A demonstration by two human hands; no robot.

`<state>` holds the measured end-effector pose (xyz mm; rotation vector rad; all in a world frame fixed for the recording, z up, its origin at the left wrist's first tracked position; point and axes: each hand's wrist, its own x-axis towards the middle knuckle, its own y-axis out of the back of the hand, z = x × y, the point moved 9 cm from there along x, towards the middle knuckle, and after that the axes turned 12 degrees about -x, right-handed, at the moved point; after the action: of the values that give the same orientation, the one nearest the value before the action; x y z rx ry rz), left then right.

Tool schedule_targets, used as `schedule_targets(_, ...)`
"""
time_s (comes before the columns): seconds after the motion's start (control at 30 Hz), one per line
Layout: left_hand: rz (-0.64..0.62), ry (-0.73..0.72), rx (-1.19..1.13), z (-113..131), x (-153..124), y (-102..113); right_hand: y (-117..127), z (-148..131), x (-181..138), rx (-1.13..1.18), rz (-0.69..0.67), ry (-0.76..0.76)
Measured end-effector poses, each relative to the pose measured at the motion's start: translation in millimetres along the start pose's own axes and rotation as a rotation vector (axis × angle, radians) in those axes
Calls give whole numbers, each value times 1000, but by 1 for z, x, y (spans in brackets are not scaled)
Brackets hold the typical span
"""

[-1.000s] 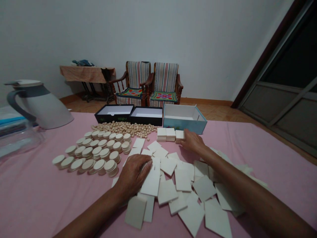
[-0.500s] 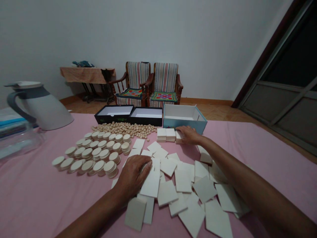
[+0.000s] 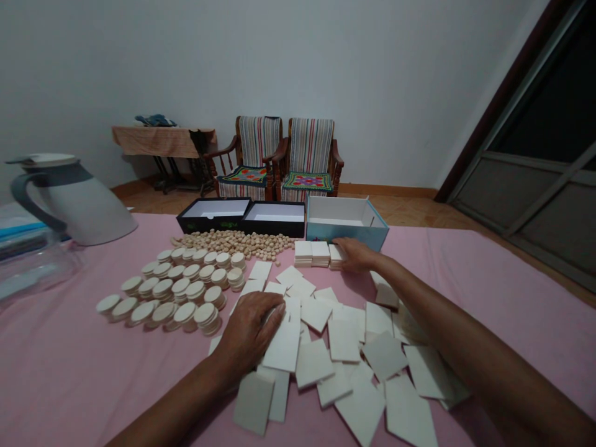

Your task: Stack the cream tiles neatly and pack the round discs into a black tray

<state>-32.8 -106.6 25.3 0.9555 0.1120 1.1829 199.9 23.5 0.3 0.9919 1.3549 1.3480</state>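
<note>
Fingers (image 3: 275,310) of the left hand (image 3: 251,332) lie flat and spread, palm down, on the loose square tiles (image 3: 344,347) scattered across the pink tablecloth (image 3: 488,279); nothing is gripped. The right hand (image 3: 356,254) rests against the rightmost of three small tile stacks (image 3: 311,253), fingers bent over that stack. Whether they clamp it or only touch it cannot be told.

Head view, change: one second ago the right hand was nearer the person, just short of the stacks. It has since reached forward and now covers the stack end just beside the blue box (image 3: 347,231). The left hand has kept its place on the loose tiles. The work on hand is therefore at the stacks, not in the loose pile.

Head view, containers:
- Blue box: open, white inside, no pieces visible in it.
- Two black boxes (image 3: 242,218): open, white inside, side by side, nothing visible in them.

Stacked round discs (image 3: 177,292) and a heap of small wooden pieces (image 3: 233,239) lie left of the tiles. A white jug (image 3: 79,202) stands at the far left.
</note>
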Motion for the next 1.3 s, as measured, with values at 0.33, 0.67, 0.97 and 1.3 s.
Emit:
schedule_targets(0.33, -14, 0, -3, -3, -2, -2, 0, -4, 2, 16, 26, -31)
schedule_targets(0.67, -9, 3, -2, -2, -1, -1, 8, 7, -8, 6, 29, -58)
schedule_targets(0.97, 30, -36, -11, 1, 0, 7, 5, 61, -64, 1, -17, -145)
schedule_targets(1.3, 10, -5, 45, 6, 3, 3, -6, 49, -127, -88, -139, -151)
